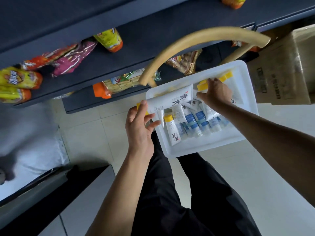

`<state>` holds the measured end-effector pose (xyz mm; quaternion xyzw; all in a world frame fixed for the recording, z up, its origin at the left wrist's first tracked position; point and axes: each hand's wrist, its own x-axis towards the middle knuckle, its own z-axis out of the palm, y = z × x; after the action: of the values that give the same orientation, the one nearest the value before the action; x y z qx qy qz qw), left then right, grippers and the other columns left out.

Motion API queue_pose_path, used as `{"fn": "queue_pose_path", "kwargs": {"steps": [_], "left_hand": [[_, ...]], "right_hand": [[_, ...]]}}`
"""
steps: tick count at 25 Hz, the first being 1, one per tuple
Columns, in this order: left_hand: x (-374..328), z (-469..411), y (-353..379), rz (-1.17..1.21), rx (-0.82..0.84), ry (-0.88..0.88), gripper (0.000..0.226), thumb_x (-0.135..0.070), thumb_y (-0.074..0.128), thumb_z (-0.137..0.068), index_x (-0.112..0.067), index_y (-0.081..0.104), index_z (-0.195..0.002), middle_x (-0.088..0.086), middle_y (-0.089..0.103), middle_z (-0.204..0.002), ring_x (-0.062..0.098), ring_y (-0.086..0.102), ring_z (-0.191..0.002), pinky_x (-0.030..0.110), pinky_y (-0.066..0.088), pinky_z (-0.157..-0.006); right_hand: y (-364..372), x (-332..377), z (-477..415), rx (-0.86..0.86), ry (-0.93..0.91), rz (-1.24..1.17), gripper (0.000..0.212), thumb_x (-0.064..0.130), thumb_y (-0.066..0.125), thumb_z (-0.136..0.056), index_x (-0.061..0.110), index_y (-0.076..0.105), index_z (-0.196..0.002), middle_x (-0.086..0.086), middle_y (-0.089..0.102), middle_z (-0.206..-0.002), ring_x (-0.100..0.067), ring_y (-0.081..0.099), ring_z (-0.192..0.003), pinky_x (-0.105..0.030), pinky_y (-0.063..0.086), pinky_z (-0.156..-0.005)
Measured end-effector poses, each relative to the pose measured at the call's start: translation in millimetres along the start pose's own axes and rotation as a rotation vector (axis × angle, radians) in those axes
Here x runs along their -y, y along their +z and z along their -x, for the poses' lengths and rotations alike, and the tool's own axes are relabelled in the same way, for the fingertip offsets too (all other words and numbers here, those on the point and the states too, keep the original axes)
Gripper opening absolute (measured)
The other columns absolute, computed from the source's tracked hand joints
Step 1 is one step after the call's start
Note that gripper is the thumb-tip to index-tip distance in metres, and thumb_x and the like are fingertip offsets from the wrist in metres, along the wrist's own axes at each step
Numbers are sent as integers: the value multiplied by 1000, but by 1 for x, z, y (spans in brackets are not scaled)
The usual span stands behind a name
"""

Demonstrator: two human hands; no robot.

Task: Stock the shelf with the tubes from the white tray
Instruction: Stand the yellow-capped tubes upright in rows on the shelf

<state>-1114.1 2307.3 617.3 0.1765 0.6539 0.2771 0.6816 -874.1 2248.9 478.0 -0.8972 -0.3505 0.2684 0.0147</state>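
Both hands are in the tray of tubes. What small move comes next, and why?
Probably lift the right hand clear of the white tray: its fingers curl round a yellow-capped tube, and the left hand holds a large tube by its cap end.

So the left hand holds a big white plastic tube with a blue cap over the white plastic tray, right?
No: the head view shows a yellow cap. The left hand does hold the big white plastic tube over the white plastic tray.

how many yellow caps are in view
4: one on the tube in the left hand, one mid-tray, one beside the right hand, one in the far corner of the white tray. Hands may hide more.
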Motion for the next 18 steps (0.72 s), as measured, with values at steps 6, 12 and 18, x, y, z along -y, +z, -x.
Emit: {"fn": "queue_pose_path", "kwargs": {"steps": [6, 12, 18], "left_hand": [[-43, 63, 15, 120, 112, -58, 23, -33, 67, -95, -15, 68, -110, 8, 73, -85, 12, 69, -64, 21, 53, -50], [-86, 119, 16, 288, 323, -19, 22, -21, 63, -95, -9, 66, -114, 11, 77, -91, 15, 72, -70, 20, 55, -57], [-126, 158, 14, 304, 536, 148, 20, -19, 64, -93, -7, 63, -109, 16, 72, -92, 18, 68, -71, 25, 54, -62]], "right_hand": [[-90, 8, 72, -56, 4, -107, 45, 39, 70, -85, 6, 51, -109, -17, 64, -102, -38, 60, -88, -34, 36, -65], [-180, 12, 139, -111, 56, -337, 45, 36, 72, -83, 13, 48, -114, -12, 65, -95, -37, 61, -83, -42, 50, -69], [-256, 16, 197, -98, 51, -850, 42, 42, 76, -58, 23, 52, -87, -4, 73, -79, -36, 71, -82, -54, 56, -79]]}}
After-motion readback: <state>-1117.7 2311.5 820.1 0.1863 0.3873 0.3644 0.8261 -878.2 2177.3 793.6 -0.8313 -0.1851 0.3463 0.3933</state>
